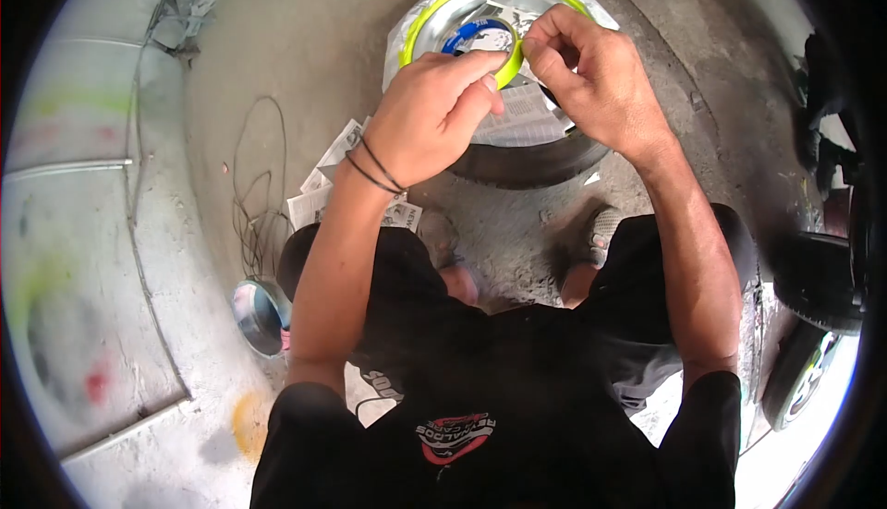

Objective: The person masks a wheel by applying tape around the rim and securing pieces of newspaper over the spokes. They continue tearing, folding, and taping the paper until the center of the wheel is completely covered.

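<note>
My left hand (pixel 434 107) is closed on a roll of yellow-green tape (pixel 510 67), with its fingers at the roll's lower side. To the right of the roll, my right hand (pixel 591 70) pinches at its edge, thumb and index finger together; whatever is between the fingertips is too small to tell. Both hands are over a wheel whose rim is lined with a yellow-green band (pixel 411 40). A blue tape roll (pixel 476 29) shows just behind the yellow-green roll. Newspaper (pixel 522 116) covers part of the wheel, above the black tire (pixel 531 165).
More newspaper (pixel 337 153) lies on the floor left of the wheel. A thin cable (pixel 248 218) coils near a round container (pixel 261 318). Tires (pixel 813 278) stand at the far right. A paint-stained pale surface (pixel 83 250) fills the left side.
</note>
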Motion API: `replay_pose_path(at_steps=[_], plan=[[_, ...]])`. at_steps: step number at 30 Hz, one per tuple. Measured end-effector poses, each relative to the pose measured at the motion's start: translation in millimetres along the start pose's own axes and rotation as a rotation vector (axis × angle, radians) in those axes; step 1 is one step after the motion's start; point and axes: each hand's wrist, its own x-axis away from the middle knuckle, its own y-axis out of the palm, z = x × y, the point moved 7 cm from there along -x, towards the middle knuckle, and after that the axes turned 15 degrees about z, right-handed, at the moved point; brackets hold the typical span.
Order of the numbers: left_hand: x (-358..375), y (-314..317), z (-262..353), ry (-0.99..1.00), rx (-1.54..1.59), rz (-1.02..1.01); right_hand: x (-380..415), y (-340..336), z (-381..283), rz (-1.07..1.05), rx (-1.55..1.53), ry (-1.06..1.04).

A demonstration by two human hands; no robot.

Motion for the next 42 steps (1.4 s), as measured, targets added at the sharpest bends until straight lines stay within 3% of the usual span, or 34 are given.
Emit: replay_pose_path(at_steps=[2,6,8,10,12,14,15,17,18,20,21,24,25,27,28,34,35,36,38,40,42], plan=[[-9.6,2.8,1.9,0.24,-0.244,0.018,2.5,-1.4,1.1,0.041,-0.011,-0.002],[-46.5,-9.4,-14.3,0.166,-0.317,0.082,-12.7,0.1,5.3,0.182,-0.085,0.058],[-71.1,-22.2,-34.7,0.085,-0.276,0.242,-28.2,10.0,4.2,0.231,-0.057,0.042],[-80.8,-33.8,-80.2,-0.081,-0.124,0.514,-41.4,13.6,10.2,0.395,-0.083,0.026],[-61.7,-86.9,-186.2,-0.49,-0.352,0.713,-46.2,-13.1,43.6,0.633,-0.152,0.11],[4.1,-105.3,-282.4,-0.816,0.181,1.131,-34.7,-21.1,97.6,0.586,-0.066,0.253],[42.5,-97.2,-328.8,-0.852,-0.111,0.966,-18.3,-10.6,141.4,0.47,0.05,0.33],[78.3,-68.1,-302.3,-0.964,-0.343,0.486,17.5,28.8,206.5,0.241,0.302,0.431],[103.1,-50.8,-319.1,-1.064,-0.487,0.301,38.1,41.1,218.7,0.121,0.442,0.465],[133.4,-21.6,-320.3,-1.105,-0.429,0.176,60.9,63.2,221.3,-0.095,0.597,0.625],[138.1,-12.2,-311.6,-1.155,-0.348,0.075,70.0,74.4,235.3,-0.156,0.74,0.574],[140.5,-1.3,-304.0,-1.172,-0.216,-0.02,75.0,92.1,244.9,-0.139,0.644,0.543],[139.2,3.6,-303.2,-1.151,-0.012,0.042,72.5,94.6,250.9,-0.131,0.645,0.533],[134.4,-3.1,-298.9,-1.102,0.037,0.032,72.6,94.8,254.3,0.0,0.152,0.732],[130.8,-4.5,-290.9,-1.06,0.084,0.014,72.4,88.5,247.6,0.003,0.153,0.723],[159.3,-17.7,-276.1,-0.796,-0.245,0.028,129.9,50.8,180.7,0.062,-0.117,0.59],[166.2,-17.1,-266.9,-0.724,-0.272,0.047,141.4,43.3,159.8,0.091,0.04,0.419],[174.5,-14.0,-262.5,-0.721,-0.268,0.041,160.2,43.7,160.1,0.1,0.043,0.42],[188.1,-11.5,-249.5,-0.569,-0.431,0.058,190.6,45.5,156.9,0.102,0.185,0.232],[205.9,-2.9,-250.2,-0.57,-0.475,0.083,217.4,46.4,160.5,0.092,0.239,0.265],[234.2,2.0,-265.8,-0.668,-0.29,0.354,241.6,47.9,165.4,0.077,0.293,0.304]])
